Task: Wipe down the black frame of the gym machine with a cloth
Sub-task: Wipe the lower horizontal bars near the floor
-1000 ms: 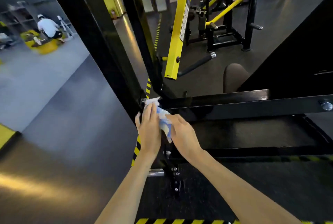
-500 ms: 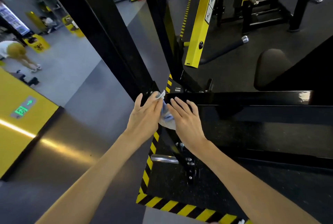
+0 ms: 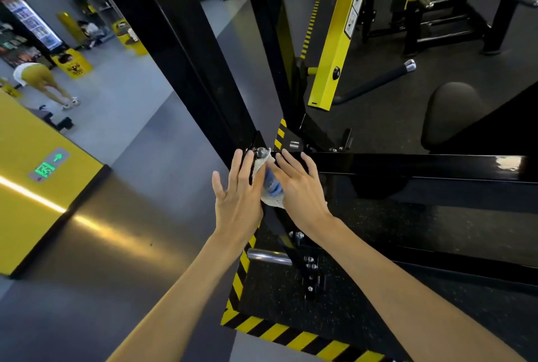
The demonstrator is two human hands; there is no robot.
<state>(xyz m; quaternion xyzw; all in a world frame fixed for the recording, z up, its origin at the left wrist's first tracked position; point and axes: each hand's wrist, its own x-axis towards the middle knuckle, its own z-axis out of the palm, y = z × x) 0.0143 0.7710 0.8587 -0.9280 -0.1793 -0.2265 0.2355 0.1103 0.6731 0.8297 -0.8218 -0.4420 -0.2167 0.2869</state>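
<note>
A white and blue cloth (image 3: pixel 269 187) is sandwiched between my two hands at the corner of the black frame (image 3: pixel 407 165), where its horizontal bar meets a tall black upright (image 3: pixel 186 50). My left hand (image 3: pixel 238 198) lies flat against the cloth's left side with fingers straight and spread. My right hand (image 3: pixel 300 187) presses on the cloth from the right, fingers straight and reaching onto the top of the horizontal bar. A chrome bolt head (image 3: pixel 260 152) shows just above the cloth. Most of the cloth is hidden between the palms.
A yellow lever arm (image 3: pixel 334 50) and a black padded handle (image 3: pixel 378 82) stand behind the frame. A black seat pad (image 3: pixel 454 111) sits at the right. Yellow-black hazard tape (image 3: pixel 291 338) edges the rubber mat. A person (image 3: pixel 43 79) bends over at the far left.
The view has tilted and shifted, bringing the frame corner more to the centre. Both hands stayed at the corner on the cloth, their fingers now straighter and raised slightly toward the bar's top.
</note>
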